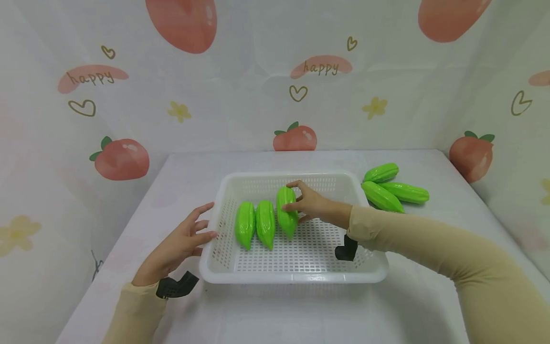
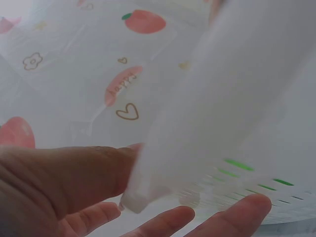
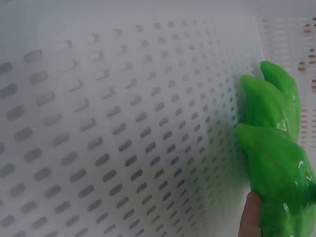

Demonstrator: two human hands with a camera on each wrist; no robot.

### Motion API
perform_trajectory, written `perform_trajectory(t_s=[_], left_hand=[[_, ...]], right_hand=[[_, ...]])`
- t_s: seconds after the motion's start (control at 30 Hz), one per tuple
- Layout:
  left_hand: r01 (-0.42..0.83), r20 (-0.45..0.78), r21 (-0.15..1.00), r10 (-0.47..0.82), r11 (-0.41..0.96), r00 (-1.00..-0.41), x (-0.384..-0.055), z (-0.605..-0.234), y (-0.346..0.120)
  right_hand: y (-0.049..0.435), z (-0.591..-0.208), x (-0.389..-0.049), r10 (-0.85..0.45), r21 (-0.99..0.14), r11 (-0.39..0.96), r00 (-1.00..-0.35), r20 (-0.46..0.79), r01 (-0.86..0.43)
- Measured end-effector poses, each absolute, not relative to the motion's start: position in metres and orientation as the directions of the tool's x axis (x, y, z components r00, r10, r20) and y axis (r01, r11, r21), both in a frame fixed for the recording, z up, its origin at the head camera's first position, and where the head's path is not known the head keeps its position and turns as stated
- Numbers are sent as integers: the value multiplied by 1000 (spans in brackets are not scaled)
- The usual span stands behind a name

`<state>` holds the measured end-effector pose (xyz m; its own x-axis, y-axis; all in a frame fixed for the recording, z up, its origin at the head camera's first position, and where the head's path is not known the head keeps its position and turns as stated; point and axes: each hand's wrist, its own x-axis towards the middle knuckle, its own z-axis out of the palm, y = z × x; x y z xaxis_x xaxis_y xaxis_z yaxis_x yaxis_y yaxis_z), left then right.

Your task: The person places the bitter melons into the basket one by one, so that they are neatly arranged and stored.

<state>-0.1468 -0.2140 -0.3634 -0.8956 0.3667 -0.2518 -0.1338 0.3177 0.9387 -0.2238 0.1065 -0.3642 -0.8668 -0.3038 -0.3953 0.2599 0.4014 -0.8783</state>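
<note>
Your right hand [image 1: 317, 204] pinches 1 green vegetable [image 1: 289, 222] in its fingers, probably for control, while your left hand [image 1: 181, 242], fingers spread, touches the basket [image 1: 296, 278], likely steadying it.

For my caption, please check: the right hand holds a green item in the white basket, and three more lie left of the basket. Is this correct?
The side is wrong: the head view shows those three green items lying right of the white basket. The right hand does hold a green item in it.
</note>
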Motion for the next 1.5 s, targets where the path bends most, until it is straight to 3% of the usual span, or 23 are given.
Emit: perform_trajectory(t_s=[0.57, 1.5], left_hand=[[-140, -251, 943, 370, 303, -894, -148, -365, -212], [-144, -252, 945, 371, 294, -894, -147, -364, -214]], right_hand=[[100, -378, -221, -290, -841, 463, -850, -441, 278], [100, -384, -226, -350, -836, 451, -800, -487, 312]])
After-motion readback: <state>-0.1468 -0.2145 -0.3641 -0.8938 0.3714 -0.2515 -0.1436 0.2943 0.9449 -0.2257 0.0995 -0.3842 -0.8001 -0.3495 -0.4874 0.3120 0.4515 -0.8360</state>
